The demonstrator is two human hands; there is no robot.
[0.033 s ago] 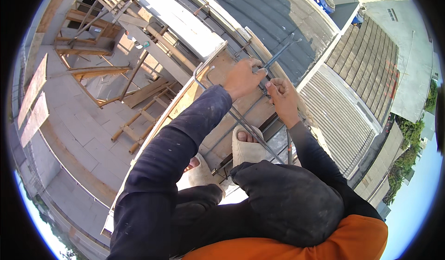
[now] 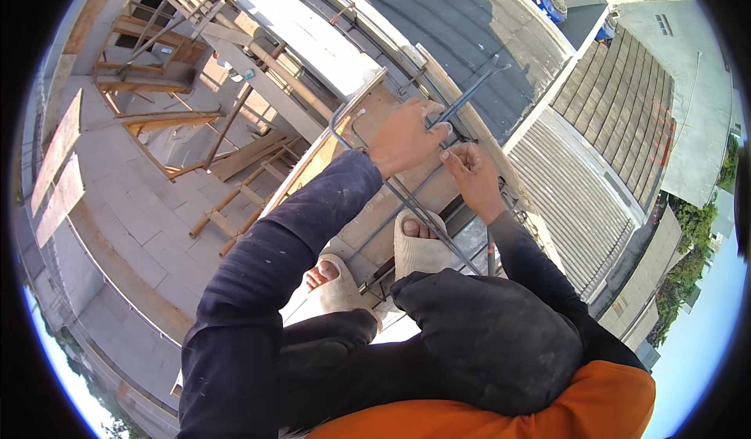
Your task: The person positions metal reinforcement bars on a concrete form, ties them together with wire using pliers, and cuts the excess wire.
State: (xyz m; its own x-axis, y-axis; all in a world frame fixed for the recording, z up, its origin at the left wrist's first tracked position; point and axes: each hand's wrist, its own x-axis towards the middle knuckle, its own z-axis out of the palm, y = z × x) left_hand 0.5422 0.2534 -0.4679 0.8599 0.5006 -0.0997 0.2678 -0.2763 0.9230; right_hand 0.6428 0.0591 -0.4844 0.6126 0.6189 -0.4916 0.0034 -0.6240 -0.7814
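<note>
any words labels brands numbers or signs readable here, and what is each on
No text can be read anywhere in this view.
Metal bars: no lettering visible.
Blue container: too small to read any marking.
Red marks by the tiled roof: too blurred to call writing.

Harsh sunlight, glare on white ledge (image 2: 301,28), shadowed roof (image 2: 438,28), bent edges
</note>
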